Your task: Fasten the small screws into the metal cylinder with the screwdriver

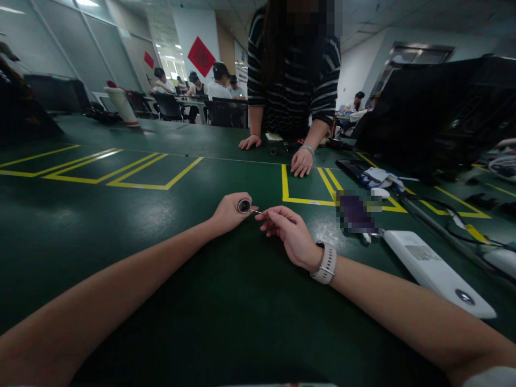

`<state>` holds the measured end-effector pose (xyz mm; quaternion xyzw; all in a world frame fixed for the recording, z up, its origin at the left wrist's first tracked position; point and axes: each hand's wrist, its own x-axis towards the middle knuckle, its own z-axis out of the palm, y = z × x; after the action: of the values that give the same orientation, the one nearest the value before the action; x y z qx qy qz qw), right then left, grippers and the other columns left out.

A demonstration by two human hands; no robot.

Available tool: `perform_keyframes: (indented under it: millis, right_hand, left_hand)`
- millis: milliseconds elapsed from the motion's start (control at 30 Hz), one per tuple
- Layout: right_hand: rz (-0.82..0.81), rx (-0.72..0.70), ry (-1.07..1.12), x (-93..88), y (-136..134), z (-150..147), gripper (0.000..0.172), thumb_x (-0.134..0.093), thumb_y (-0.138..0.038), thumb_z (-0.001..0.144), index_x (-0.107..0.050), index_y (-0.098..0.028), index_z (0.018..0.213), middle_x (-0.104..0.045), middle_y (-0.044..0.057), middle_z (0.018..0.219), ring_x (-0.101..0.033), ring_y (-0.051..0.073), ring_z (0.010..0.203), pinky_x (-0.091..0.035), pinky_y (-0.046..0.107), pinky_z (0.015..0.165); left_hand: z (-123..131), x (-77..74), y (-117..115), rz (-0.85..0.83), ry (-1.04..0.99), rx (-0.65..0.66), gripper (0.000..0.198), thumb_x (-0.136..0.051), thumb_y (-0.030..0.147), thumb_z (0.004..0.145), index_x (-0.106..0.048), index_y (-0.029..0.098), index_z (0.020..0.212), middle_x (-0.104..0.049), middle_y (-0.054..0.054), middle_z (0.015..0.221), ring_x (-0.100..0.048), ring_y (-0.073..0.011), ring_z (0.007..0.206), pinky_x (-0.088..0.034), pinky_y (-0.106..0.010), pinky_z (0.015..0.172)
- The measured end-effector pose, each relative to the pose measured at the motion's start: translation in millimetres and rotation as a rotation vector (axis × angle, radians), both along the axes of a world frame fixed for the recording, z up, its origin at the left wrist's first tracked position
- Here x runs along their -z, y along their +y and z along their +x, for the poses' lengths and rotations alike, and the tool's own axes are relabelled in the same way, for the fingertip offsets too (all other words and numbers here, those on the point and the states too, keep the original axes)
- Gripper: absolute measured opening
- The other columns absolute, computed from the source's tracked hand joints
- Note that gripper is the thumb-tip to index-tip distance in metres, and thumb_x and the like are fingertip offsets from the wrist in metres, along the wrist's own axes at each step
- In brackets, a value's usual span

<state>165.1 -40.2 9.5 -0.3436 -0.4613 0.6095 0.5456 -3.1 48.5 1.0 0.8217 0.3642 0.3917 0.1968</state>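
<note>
My left hand (230, 214) is closed around a small dark cylinder with a silver-rimmed round end (244, 206), which faces me. To its right, my right hand (291, 234) pinches a thin metal rod (256, 211) between thumb and fingers. The rod's far tip points at the side of the cylinder; whether it touches or enters it, I cannot tell. Most of the cylinder is hidden inside the left palm. Both hands are held above the green table (193, 322), and a pale watch is on the right wrist.
Across the table stands a person in a striped top (294, 75), hands resting on the surface. On the right lie a phone (357, 212), a white power bank (437, 271), a glove (382, 178) and cables. Yellow tape (139, 186) marks rectangles. A tall cup (123, 106) stands far left.
</note>
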Motion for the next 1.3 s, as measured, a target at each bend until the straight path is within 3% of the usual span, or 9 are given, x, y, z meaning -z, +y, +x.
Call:
perform_keyframes:
  millis: [167, 533, 900, 1300]
  right_hand:
    - [0.0, -0.009, -0.039, 0.3, 0.4, -0.7, 0.012, -0.06, -0.031, 0.08, -0.063, -0.019, 0.081, -0.068, 0.004, 0.09, -0.056, 0.013, 0.072, -0.041, 0.028, 0.064]
    - [-0.037, -0.037, 0.051, 3.2, 3.8, 4.1, 0.01, -0.061, -0.029, 0.079, -0.064, -0.02, 0.08, -0.07, 0.004, 0.09, -0.057, 0.013, 0.071, -0.039, 0.028, 0.063]
    - [-0.041, -0.016, -0.011, -1.4, 0.7, 1.7, 0.011, -0.061, -0.03, 0.079, -0.064, -0.019, 0.08, -0.069, 0.004, 0.09, -0.057, 0.013, 0.071, -0.04, 0.029, 0.064]
    - [-0.045, -0.04, 0.057, 1.7, 4.0, 4.0, 0.009, -0.06, -0.028, 0.079, -0.065, -0.02, 0.08, -0.071, 0.003, 0.089, -0.057, 0.012, 0.069, -0.04, 0.027, 0.062]
  left_hand:
    - [-0.4, 0.8, 0.7, 0.057, 0.076, -0.052, 0.026, -0.061, 0.036, 0.073, -0.048, 0.017, 0.061, -0.046, 0.004, 0.058, -0.043, -0.0096, 0.054, -0.034, -0.022, 0.049]
    - [1.7, 1.2, 0.9, -0.041, -0.052, 0.062, 0.03, -0.065, 0.04, 0.066, -0.047, 0.016, 0.062, -0.046, 0.003, 0.059, -0.044, -0.0099, 0.055, -0.036, -0.021, 0.05]
    - [1.0, 2.0, 2.0, 0.079, 0.066, -0.046, 0.027, -0.062, 0.037, 0.072, -0.048, 0.016, 0.06, -0.046, 0.004, 0.058, -0.042, -0.0094, 0.054, -0.035, -0.021, 0.05]
    - [0.9, 0.7, 0.4, -0.066, -0.044, 0.087, 0.026, -0.063, 0.038, 0.067, -0.049, 0.016, 0.064, -0.048, 0.003, 0.059, -0.043, -0.0092, 0.055, -0.036, -0.02, 0.05]
